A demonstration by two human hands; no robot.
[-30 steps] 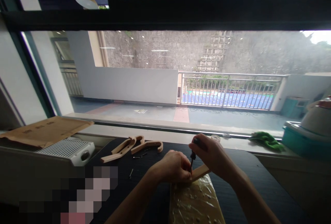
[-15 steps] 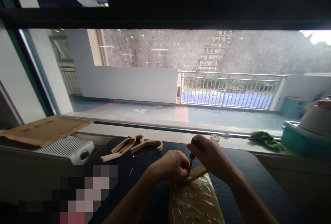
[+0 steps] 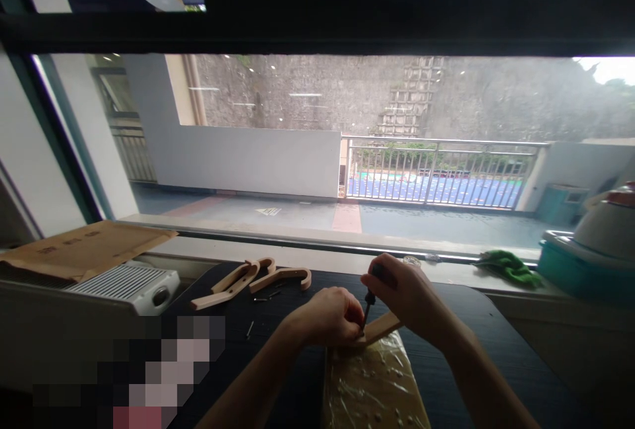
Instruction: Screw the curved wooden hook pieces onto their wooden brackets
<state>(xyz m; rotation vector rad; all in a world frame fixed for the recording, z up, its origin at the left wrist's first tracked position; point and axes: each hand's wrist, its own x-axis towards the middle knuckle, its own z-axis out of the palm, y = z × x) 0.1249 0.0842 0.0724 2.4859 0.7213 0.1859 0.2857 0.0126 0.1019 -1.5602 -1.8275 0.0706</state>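
Observation:
My right hand (image 3: 404, 300) is closed around the dark handle of a screwdriver (image 3: 368, 302), held upright with its tip down on a wooden hook piece (image 3: 381, 328). My left hand (image 3: 331, 316) is closed in a pinch at the screwdriver's tip, pressing on that wooden piece. The piece lies across the far end of a wooden board wrapped in clear plastic (image 3: 372, 389) on the dark table (image 3: 476, 343).
Two or three more wooden hooks (image 3: 258, 278) and loose screws (image 3: 251, 328) lie at the table's far left. A white ribbed appliance (image 3: 129, 285) under brown cardboard (image 3: 84, 249) stands left. A green cloth (image 3: 508, 267) and a teal tub (image 3: 580, 270) sit on the sill at right.
Both hands stay at the same spot; the right hand has shifted slightly on the screwdriver handle. The view has tilted a little.

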